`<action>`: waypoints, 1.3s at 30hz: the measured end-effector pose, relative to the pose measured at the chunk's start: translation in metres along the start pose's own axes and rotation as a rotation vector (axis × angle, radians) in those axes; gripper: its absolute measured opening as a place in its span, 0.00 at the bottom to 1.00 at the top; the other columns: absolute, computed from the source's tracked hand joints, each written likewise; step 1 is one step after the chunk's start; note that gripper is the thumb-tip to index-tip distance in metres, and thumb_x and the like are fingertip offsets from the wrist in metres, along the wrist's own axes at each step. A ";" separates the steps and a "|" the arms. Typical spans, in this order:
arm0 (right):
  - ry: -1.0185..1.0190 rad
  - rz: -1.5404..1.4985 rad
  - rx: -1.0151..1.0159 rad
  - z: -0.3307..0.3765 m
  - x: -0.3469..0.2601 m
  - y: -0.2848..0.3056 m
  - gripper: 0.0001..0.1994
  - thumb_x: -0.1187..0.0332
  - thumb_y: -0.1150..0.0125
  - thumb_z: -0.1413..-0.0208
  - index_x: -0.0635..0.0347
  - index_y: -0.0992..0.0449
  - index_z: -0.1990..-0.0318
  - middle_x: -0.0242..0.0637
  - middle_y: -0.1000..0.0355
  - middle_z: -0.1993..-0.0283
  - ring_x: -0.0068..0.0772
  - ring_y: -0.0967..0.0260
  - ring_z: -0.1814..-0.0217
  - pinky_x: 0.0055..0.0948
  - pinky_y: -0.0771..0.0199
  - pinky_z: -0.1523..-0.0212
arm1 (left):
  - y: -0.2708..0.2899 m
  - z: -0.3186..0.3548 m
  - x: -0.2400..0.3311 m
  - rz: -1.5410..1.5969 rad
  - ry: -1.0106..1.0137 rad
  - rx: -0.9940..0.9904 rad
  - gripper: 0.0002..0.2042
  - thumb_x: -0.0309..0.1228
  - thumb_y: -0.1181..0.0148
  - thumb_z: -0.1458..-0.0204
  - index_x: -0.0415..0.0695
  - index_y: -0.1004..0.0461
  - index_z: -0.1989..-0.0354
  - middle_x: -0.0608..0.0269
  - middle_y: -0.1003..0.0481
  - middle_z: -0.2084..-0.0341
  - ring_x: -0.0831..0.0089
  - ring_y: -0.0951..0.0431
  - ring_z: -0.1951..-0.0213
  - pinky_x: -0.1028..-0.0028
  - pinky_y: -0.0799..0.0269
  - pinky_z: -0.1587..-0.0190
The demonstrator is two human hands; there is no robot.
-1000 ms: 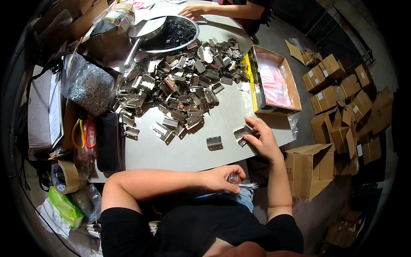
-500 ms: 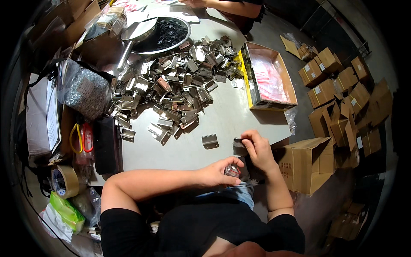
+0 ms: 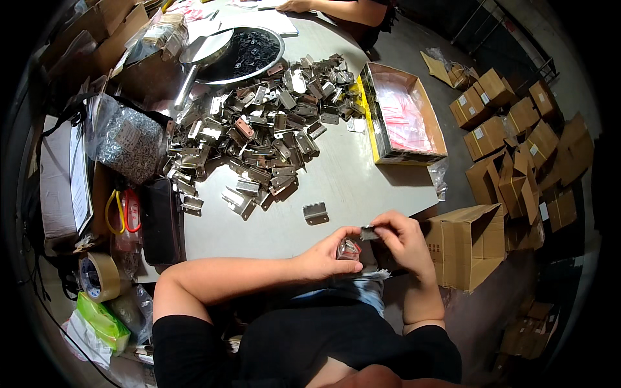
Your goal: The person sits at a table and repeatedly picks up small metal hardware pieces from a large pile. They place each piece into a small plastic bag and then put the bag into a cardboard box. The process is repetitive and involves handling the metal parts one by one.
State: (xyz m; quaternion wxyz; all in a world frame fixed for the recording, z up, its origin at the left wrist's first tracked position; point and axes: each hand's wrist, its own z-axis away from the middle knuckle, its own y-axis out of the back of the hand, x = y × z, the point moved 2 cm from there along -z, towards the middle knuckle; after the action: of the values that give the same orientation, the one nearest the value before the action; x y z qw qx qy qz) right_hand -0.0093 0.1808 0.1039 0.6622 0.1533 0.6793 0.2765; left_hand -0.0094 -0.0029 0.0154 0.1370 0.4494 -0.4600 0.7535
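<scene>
My left hand (image 3: 323, 257) is closed around a small shiny bundle (image 3: 348, 249) with a trace of red, perhaps a clear bag with metal inside; the fingers hide much of it. Close beside it, my right hand (image 3: 402, 238) pinches a small metal bracket (image 3: 369, 233) between thumb and fingers, near the left fingertips. One single angled bracket (image 3: 315, 213) with holes lies on the table just beyond my hands. Farther off spreads a large heap of the same metal brackets (image 3: 259, 136).
An open carton (image 3: 369, 123) of clear, red-edged bags stands at the right. Back left sit a metal bowl (image 3: 282, 55) of black parts, a scoop (image 3: 187, 84) and a bag of small hardware (image 3: 129, 145). Another person's hand (image 3: 294, 6) rests at the far edge. Cardboard boxes (image 3: 453, 249) stand right.
My right hand has lifted the bracket off the table and brought it back toward my left hand. The bundle in my left hand has turned, showing more red.
</scene>
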 end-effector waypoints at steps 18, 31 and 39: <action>0.408 0.048 -0.373 -0.002 -0.032 -0.001 0.09 0.72 0.34 0.50 0.59 0.20 0.61 0.42 0.31 0.47 0.44 0.33 0.50 0.37 0.30 0.49 | 0.002 0.001 0.011 0.100 -0.111 -0.093 0.38 0.36 0.30 0.49 0.43 0.48 0.35 0.64 0.37 0.50 0.76 0.36 0.47 0.75 0.39 0.43; 0.573 0.306 -0.071 -0.017 -0.044 -0.002 0.09 0.76 0.33 0.54 0.61 0.26 0.65 0.46 0.34 0.46 0.48 0.32 0.47 0.40 0.30 0.47 | 0.013 -0.006 0.033 -0.757 -0.585 0.336 0.27 0.26 0.34 0.49 0.38 0.39 0.42 0.51 0.26 0.54 0.62 0.23 0.52 0.68 0.29 0.49; 0.529 0.203 -0.061 -0.028 -0.016 -0.003 0.07 0.75 0.32 0.54 0.62 0.23 0.66 0.40 0.25 0.63 0.41 0.27 0.59 0.33 0.27 0.57 | 0.012 -0.002 0.022 -0.513 -0.592 0.386 0.13 0.24 0.42 0.43 0.36 0.34 0.52 0.50 0.25 0.54 0.63 0.23 0.51 0.69 0.30 0.48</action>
State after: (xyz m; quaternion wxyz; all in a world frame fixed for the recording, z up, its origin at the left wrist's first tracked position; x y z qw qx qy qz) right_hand -0.0351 0.1640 0.1141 0.4351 0.1228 0.8011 0.3923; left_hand -0.0305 -0.0120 0.0263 0.0954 0.7632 -0.2036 0.6058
